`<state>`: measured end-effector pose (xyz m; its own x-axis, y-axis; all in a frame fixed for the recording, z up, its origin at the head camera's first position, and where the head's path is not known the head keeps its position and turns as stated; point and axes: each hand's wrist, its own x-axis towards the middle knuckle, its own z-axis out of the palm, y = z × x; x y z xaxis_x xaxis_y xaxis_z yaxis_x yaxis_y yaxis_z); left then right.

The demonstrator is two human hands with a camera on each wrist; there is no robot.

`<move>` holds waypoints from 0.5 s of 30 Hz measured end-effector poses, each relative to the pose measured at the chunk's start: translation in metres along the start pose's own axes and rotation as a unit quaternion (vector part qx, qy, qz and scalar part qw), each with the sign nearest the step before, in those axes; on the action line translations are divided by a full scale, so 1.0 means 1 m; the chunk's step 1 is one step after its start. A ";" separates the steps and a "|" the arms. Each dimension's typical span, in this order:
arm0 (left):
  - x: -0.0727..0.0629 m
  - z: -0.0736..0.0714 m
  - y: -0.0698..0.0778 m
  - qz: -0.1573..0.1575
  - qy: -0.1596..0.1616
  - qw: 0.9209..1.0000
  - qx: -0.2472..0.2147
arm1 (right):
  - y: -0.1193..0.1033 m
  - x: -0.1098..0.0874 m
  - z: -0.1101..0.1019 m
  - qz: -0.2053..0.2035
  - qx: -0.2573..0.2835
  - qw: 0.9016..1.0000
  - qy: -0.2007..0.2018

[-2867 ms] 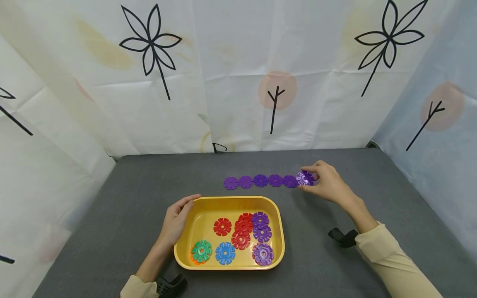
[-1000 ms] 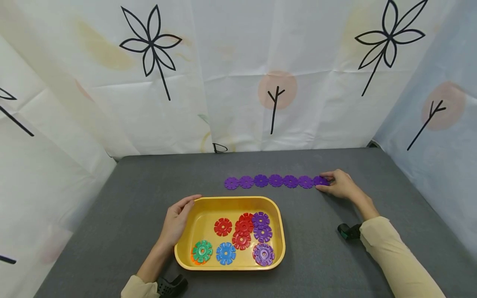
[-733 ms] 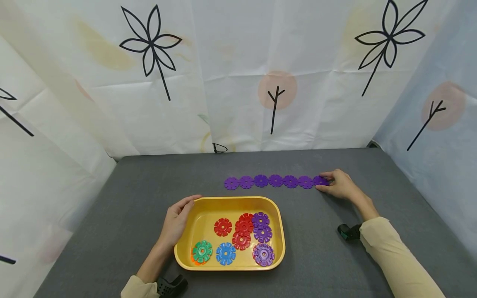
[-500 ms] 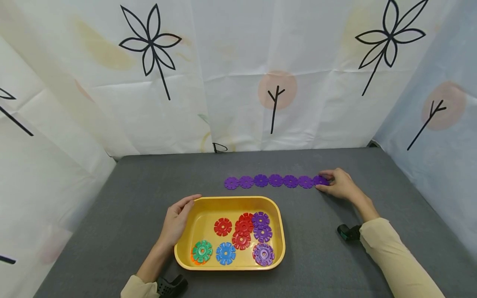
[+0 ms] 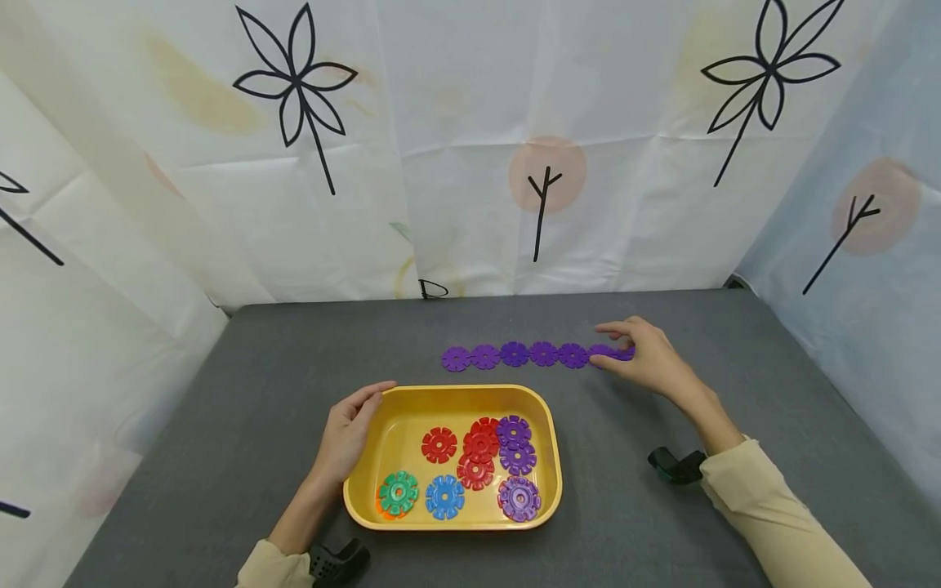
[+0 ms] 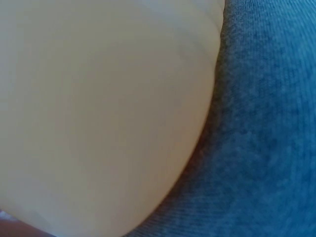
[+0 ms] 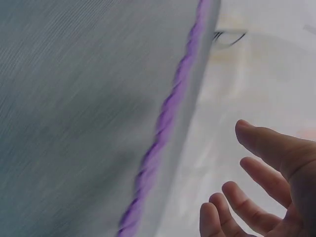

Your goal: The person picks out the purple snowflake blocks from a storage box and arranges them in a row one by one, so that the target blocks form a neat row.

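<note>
Leftward from the right end of the purple row (image 5: 515, 354), the person's right hand (image 5: 650, 359) has shifted; I see its grip spread, holding nothing, thumb partly hiding the end discs. That row runs left to right on the desk (image 5: 294, 351), beyond the yellow tray (image 5: 400, 433). At the tray's far left rim the left hand (image 5: 345, 433) touches; I can't tell whether it pinches. Inside, red discs (image 5: 439, 445) lie left of purple discs (image 5: 518, 459), a blue disc (image 5: 444, 497) nearer.
</note>
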<state>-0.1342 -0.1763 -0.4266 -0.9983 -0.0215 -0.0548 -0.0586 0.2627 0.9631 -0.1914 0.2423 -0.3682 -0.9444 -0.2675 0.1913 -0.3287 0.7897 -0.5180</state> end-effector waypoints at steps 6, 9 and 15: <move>-0.001 0.001 0.000 0.006 0.002 1.000 -0.003 | -0.038 -0.003 0.000 -0.052 0.026 0.998 -0.008; -0.001 0.001 0.001 0.011 0.003 1.000 -0.002 | -0.054 -0.007 0.002 -0.065 0.047 0.996 -0.024; -0.002 0.001 0.002 0.011 0.003 1.000 -0.002 | -0.080 -0.018 0.012 -0.096 0.087 0.989 -0.070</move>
<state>-0.1323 -0.1754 -0.4251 -0.9993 -0.0208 -0.0315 -0.0358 0.2585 0.9653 -0.1484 0.1771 -0.3402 -0.8524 -0.4876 0.1887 -0.4883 0.6135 -0.6206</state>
